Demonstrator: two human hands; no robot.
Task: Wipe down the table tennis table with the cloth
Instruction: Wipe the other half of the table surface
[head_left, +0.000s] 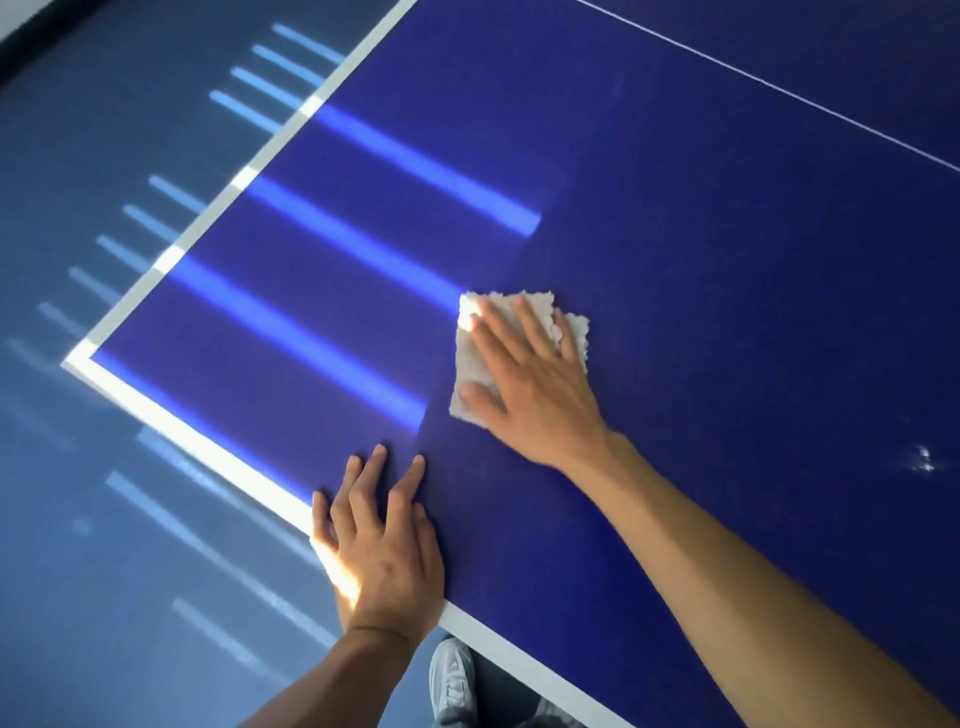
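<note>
The dark blue table tennis table (727, 260) fills most of the view, with a white border line along its near and left edges. A folded white cloth (472, 364) lies flat on the table a little in from the near-left corner. My right hand (524, 379) presses down on the cloth with straight, spread fingers, covering most of it. My left hand (382, 540) rests flat on the table at the near edge, fingers spread, holding nothing.
The table's left corner (78, 364) is at the left. A thin white centre line (779, 88) crosses the far right. Bright sunlight stripes fall over the left part of the table and the blue-grey floor (104, 519). My shoe (452, 680) shows below the near edge.
</note>
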